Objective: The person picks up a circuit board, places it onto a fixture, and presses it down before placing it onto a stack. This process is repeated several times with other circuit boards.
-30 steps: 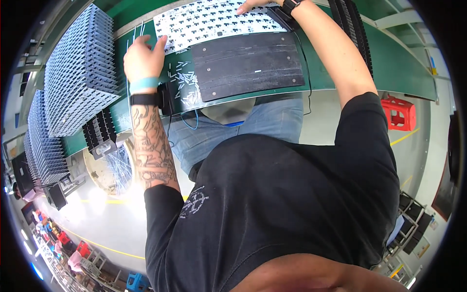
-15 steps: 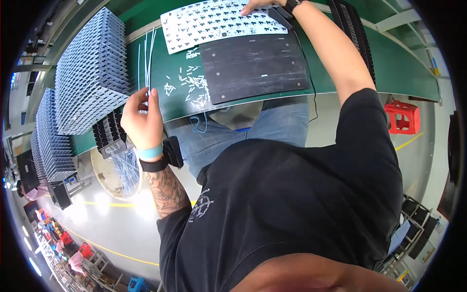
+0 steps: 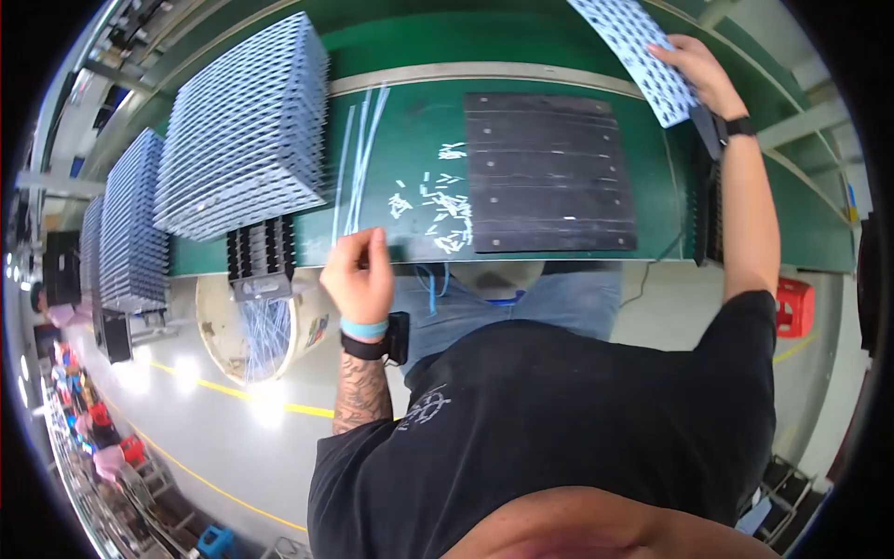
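Note:
My right hand (image 3: 698, 70) grips the edge of a white keyboard board (image 3: 638, 56), a thin panel with rows of small dark marks. It is raised at the far right, tilted and partly cut off by the picture's top. Over the table's front edge, my left hand (image 3: 360, 284) has curled fingers; whatever they may hold is hidden. The near ends of several thin white strips (image 3: 361, 158) lie by its fingertips. Between my arms a black slotted fixture plate (image 3: 549, 177) lies bare on the green table. Small white pieces (image 3: 450, 210) are scattered along its left side.
Tall stacks of pale panels (image 3: 247, 130) stand at the left. A black slotted rack (image 3: 261, 256) juts over the front edge, above a bin (image 3: 216, 326) of thin strips. Another black rack (image 3: 710, 210) stands at the right, with a red stool (image 3: 793, 309) beyond.
My right hand has lifted the keyboard board off the black plate and carried it right, uncovering the plate's far part. My left hand's fingers have curled further in. The view has shifted.

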`<action>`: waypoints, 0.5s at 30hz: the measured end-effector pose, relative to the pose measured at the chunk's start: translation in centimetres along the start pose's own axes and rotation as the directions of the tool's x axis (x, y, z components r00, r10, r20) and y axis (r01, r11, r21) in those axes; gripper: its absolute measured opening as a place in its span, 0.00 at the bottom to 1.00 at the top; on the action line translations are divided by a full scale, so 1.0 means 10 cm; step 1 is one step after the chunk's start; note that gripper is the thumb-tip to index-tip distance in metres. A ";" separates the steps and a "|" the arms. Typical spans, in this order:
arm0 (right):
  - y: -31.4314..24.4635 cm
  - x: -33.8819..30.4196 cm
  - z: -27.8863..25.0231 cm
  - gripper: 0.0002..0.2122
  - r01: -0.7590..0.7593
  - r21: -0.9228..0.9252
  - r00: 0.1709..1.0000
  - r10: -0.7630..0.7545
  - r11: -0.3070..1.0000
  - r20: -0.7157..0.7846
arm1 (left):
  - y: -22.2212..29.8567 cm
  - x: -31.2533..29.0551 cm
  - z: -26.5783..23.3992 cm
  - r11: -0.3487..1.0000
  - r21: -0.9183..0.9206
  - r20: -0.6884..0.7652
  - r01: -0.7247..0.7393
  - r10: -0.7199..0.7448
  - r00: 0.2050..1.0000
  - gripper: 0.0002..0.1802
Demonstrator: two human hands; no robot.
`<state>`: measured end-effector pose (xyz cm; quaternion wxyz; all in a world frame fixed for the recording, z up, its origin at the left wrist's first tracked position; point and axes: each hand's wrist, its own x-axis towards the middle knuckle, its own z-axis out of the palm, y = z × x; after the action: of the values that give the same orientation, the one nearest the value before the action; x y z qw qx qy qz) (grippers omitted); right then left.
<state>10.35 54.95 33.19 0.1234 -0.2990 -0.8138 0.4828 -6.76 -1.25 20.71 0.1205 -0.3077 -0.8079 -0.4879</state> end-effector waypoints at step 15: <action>-0.89 -0.68 0.88 0.13 0.363 -0.504 0.924 -0.372 0.783 0.087 | -0.14 0.01 -0.05 0.999 0.001 -0.038 -0.033 0.033 0.999 0.04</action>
<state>8.17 41.39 37.02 0.1382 -0.1609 -0.9537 0.2134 -7.73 -2.06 20.03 0.1439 -0.3114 -0.8005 -0.4914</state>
